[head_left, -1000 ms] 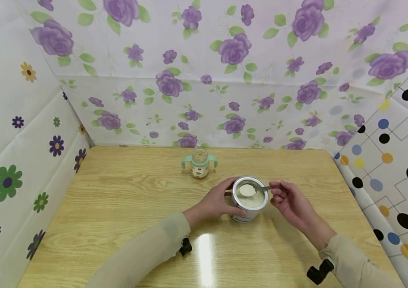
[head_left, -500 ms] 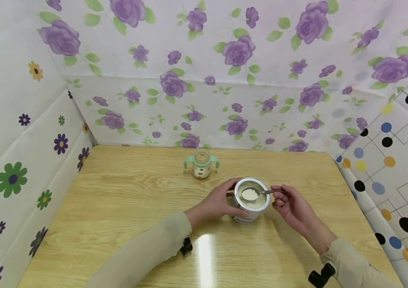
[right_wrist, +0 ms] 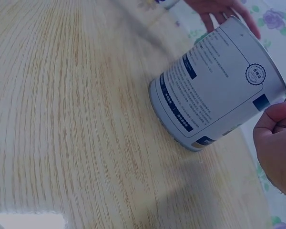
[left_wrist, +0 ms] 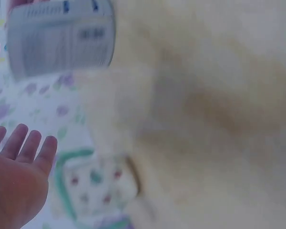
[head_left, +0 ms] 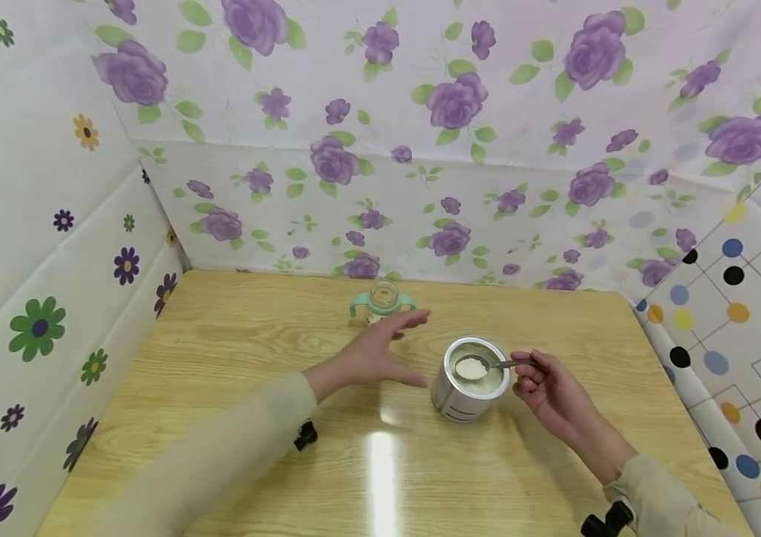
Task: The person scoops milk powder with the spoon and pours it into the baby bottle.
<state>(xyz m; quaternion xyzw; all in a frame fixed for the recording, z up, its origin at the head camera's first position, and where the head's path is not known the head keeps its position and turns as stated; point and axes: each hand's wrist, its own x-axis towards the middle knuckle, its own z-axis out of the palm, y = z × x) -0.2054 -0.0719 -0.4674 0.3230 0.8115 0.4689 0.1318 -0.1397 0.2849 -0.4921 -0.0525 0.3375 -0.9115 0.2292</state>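
Note:
A metal can of pale powder stands upright on the table, its top uncovered. My right hand pinches the handle of a spoon, whose bowl, heaped with powder, is over the can's mouth. To the can's left, my left hand is spread, thumb and fingers apart, touching nothing. Behind that hand stands a baby bottle with mint-green handles and no lid; the hand hides its lower part. In the left wrist view the bottle and the can are blurred.
The wooden table is bordered by a flowered cloth at the back. Patterned cloths also hang at the left and right sides. Light reflects off the tabletop near the front.
My left hand has let go of the can and moved left, toward the bottle. The right hand keeps the spoon over the can. The head view has shifted slightly.

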